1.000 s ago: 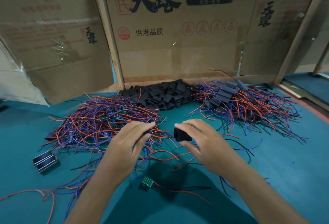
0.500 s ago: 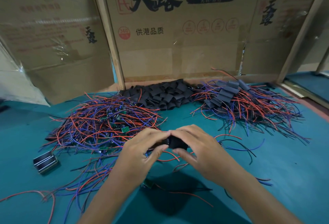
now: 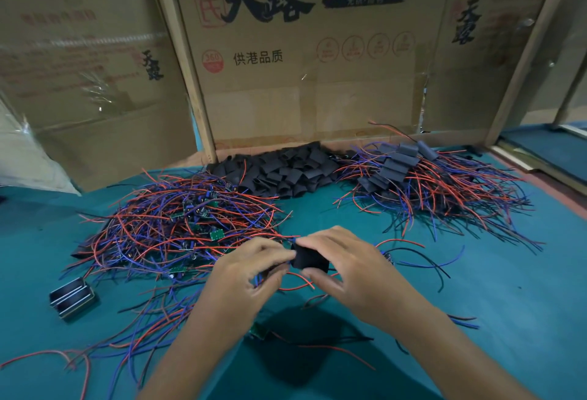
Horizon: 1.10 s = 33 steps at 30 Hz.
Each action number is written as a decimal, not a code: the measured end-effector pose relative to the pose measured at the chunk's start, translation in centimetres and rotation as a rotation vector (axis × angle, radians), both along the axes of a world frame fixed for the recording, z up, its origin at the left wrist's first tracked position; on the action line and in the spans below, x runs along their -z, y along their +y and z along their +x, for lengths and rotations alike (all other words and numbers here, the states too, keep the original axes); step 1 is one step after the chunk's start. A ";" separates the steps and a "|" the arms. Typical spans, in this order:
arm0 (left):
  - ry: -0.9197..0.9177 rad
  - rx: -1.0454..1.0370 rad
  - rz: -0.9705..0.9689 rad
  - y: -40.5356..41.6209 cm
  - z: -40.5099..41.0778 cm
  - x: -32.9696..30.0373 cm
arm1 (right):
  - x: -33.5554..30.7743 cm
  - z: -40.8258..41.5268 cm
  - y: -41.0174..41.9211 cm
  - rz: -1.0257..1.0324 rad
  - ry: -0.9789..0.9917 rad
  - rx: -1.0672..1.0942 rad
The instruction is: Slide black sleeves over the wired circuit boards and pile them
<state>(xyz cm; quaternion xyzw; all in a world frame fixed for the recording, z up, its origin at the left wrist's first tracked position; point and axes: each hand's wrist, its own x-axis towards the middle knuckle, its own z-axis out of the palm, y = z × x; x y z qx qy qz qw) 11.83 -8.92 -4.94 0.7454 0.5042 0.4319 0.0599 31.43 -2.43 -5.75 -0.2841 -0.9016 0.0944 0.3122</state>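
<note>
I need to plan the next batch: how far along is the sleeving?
Done: a pile of sleeved boards lies at the back right. In hand: the right hand holds a black sleeve while the left hand pinches wires at its mouth. Left: a large tangle of unsleeved wired boards at the left and a heap of empty sleeves. Roughly half remains.

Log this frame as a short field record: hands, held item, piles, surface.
left hand: pinches wires beside the sleeve
right hand: grips black sleeve
unsleeved pile: red and blue wired boards, left
empty sleeves: black heap, centre back
finished pile: sleeved boards, right
surface: teal mat
backdrop: cardboard boxes
</note>
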 end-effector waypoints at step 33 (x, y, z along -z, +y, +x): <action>0.300 -0.365 0.289 2.4 -2.1 3.1 | -3.7 4.5 8.1 0.042 0.010 0.455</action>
